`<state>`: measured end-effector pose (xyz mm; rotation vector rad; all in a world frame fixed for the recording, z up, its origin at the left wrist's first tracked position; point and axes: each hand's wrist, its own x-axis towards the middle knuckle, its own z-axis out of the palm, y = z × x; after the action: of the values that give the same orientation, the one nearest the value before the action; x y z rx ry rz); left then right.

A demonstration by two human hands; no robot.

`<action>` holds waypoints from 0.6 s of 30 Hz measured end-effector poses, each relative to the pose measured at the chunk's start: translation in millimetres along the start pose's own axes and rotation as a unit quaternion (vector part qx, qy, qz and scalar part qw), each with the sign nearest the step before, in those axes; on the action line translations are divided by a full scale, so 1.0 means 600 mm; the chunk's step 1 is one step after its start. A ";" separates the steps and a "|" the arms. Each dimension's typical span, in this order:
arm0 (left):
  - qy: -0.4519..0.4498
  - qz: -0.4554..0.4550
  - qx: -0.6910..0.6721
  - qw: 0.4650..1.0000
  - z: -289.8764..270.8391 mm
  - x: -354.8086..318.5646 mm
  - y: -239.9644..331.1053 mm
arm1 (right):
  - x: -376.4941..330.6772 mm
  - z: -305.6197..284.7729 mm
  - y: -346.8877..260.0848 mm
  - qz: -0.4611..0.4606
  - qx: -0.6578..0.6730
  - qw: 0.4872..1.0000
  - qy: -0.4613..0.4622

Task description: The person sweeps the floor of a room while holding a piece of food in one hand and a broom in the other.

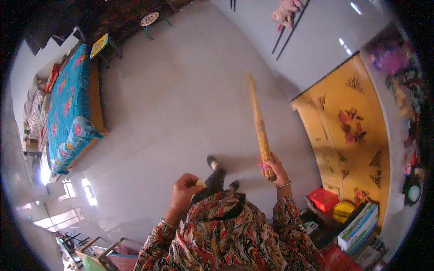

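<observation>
In my right hand [276, 169] is a long, straw-coloured bundle [259, 122] that looks like a stick broom. My fingers wrap round its thick end, where a bit of pink shows. Its thin end points away from me over the floor and is blurred. My left hand [184, 187] is closed in a pinch in front of my body. A small pale piece [200, 183] sticks out from its fingertips; its kind is too small to make out. The two hands are apart.
Grey tiled floor [181, 90] spreads ahead. At left stands a bed [68, 108] with a blue flowered cover. A yellow cabinet [348, 131] is at right, with a red box [323, 199] and other boxes near it. A small stool [149, 19] stands far off.
</observation>
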<state>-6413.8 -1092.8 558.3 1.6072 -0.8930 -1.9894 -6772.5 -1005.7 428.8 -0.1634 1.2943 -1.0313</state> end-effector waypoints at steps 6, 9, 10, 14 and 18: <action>0.043 0.019 -0.047 0.998 -0.011 0.048 0.028 | 0.089 -0.088 -0.064 0.018 -0.049 0.996 0.069; 0.068 0.012 -0.065 0.996 -0.044 0.054 0.024 | 0.106 -0.069 -0.060 -0.025 -0.014 0.983 0.184; 0.081 -0.001 -0.057 0.995 -0.052 0.059 0.021 | 0.105 -0.048 -0.067 0.018 -0.049 0.990 0.134; 0.073 -0.004 -0.073 0.995 -0.038 0.089 0.054 | 0.163 -0.031 0.017 0.047 -0.230 0.964 0.125; 0.082 0.008 -0.056 0.995 -0.003 0.106 0.070 | 0.159 0.098 -0.003 0.086 -0.199 0.976 -0.004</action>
<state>-6429.7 -1165.9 543.9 1.6662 -0.7183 -1.8303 -6731.7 -1098.6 381.6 -0.3524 1.4704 -0.6157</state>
